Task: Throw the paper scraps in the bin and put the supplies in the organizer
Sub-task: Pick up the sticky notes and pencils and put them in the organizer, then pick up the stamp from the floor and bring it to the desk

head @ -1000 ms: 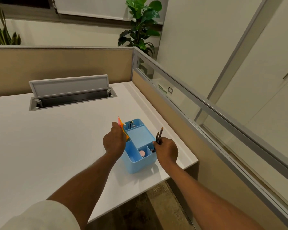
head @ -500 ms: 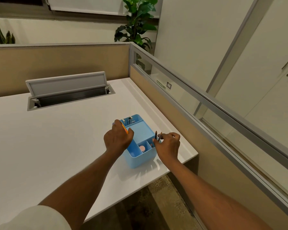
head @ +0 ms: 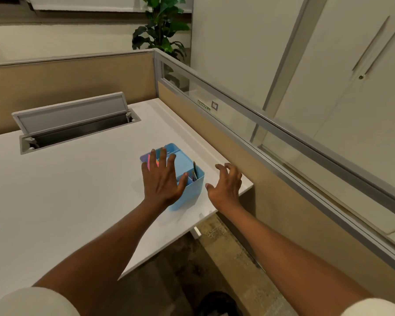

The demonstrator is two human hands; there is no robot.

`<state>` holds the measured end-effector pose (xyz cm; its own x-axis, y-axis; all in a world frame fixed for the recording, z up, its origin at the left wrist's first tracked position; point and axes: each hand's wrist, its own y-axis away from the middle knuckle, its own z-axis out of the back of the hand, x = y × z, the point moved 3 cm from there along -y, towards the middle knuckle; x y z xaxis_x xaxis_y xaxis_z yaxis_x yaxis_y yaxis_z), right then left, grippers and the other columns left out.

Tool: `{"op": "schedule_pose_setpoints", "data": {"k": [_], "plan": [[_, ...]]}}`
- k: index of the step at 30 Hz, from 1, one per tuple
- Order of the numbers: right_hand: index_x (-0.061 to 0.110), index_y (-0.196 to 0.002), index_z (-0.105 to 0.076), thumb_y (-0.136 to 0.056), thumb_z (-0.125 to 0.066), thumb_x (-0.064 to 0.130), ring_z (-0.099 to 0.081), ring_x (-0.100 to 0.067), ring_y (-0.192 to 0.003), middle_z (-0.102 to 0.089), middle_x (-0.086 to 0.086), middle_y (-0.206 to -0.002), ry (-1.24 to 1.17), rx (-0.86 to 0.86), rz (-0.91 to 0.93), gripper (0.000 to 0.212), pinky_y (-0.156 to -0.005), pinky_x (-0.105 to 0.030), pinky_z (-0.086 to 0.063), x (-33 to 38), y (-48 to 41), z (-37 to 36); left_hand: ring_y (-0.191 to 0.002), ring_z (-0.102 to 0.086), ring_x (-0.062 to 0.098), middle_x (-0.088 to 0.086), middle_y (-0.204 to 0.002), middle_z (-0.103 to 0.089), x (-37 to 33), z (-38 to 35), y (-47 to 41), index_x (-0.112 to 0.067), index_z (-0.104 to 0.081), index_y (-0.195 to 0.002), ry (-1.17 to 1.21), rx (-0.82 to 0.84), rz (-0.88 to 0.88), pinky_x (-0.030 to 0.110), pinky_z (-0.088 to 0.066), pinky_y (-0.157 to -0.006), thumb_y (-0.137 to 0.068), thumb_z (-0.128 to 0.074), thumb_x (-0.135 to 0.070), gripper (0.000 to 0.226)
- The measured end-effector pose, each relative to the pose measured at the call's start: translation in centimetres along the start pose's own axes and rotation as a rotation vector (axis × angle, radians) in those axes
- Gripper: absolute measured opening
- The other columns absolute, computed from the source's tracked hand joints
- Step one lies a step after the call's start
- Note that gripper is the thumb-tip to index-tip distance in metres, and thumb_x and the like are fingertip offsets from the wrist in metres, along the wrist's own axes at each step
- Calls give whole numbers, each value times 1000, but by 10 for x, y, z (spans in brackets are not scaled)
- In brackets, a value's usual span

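A light blue organizer [head: 191, 192] with several compartments stands near the right front corner of the white desk [head: 66, 201]. My left hand [head: 161, 179] hovers flat over its left half, fingers spread, holding nothing. Pink and orange sticky notes [head: 149, 164] stand in the left compartment under my fingers. Dark pencils [head: 194, 171] stick up from the right front compartment. My right hand [head: 226, 182] hangs just right of the organizer, fingers apart and curled, empty.
A grey cable hatch [head: 73, 120] with its lid raised sits at the back of the desk. A tan and glass partition [head: 249, 133] runs along the right side. A potted plant [head: 162, 30] stands behind the corner. A dark object [head: 217, 303] is on the floor below.
My left hand let go of the sticky notes and my right hand let go of the pencils; both items now stand in the organizer. Both hands opened and lifted slightly.
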<state>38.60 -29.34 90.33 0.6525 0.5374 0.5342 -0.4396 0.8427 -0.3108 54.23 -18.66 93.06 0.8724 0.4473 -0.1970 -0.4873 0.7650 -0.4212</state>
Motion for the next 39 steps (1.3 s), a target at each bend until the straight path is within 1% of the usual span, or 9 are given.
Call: {"op": "schedule_pose_setpoints", "data": {"k": [5,9,12,16,20,23,32,35,39], "plan": [[22,-130,-39,-73,-73,33,-31,-27,-127,-32,-9,-141,66,-31,-12,68,-105,-43,-38,-18,25,34,-141,-19,43,18,-149,-34,-41,14,31,-13,-43,-127,38,-27,-124,63,-24,-106,-86,-31,-63,65],[26,-131,-35,-72,-71,37,-31,-28,-127,-31,-10,-142,100,-24,5,70,-103,-43,-40,-44,60,63,-144,-5,40,13,-156,-20,-81,13,67,-19,-38,-133,45,-47,-225,63,-7,-112,-85,-29,-66,68],[23,-133,-29,-67,-73,33,-28,-31,-129,-31,-14,-141,103,-26,11,80,-102,-46,-38,-70,99,83,-144,-3,42,14,-157,-14,-115,-1,109,-21,-28,-139,47,-45,-357,64,-5,-112,-84,-29,-67,71],[20,-139,-21,-66,-70,38,-25,-34,-133,-30,-15,-143,130,-34,31,90,-99,-46,-32,-113,167,117,-143,4,42,9,-159,6,-168,-23,181,-24,-3,-149,26,-33,-562,68,-6,-110,-82,-32,-69,86],[21,-137,-23,-65,-70,35,-25,-33,-133,-29,-13,-142,185,19,37,87,-99,-47,-33,-169,245,151,-143,-3,46,17,-158,-12,-220,-46,266,-16,-28,-143,33,113,-623,69,-2,-109,-84,-32,-67,78],[21,-137,-25,-64,-69,33,-25,-33,-133,-28,-11,-142,206,69,25,86,-98,-50,-33,-216,308,165,-143,-5,45,15,-157,-15,-258,-69,333,-16,-40,-135,47,260,-643,69,-1,-109,-84,-35,-67,73],[24,-140,-22,-64,-67,35,-16,-37,-139,-24,-12,-148,326,304,-163,89,-98,-56,-32,-357,477,140,-143,-5,47,16,-152,-27,-315,-169,509,-16,-46,-131,-33,731,-637,73,-1,-107,-85,-30,-69,72],[25,-140,-22,-63,-69,37,-16,-37,-139,-23,-12,-147,358,381,-222,91,-97,-56,-33,-404,526,108,-142,-3,48,19,-151,-30,-319,-215,554,-16,-46,-132,-60,801,-691,73,3,-106,-84,-31,-68,72],[24,-142,-19,-61,-68,39,-15,-41,-139,-22,-15,-148,406,468,-267,96,-97,-59,-32,-467,587,54,-142,-2,48,19,-151,-27,-323,-286,598,-15,-44,-132,-39,812,-839,73,0,-106,-81,-38,-67,73]]}}
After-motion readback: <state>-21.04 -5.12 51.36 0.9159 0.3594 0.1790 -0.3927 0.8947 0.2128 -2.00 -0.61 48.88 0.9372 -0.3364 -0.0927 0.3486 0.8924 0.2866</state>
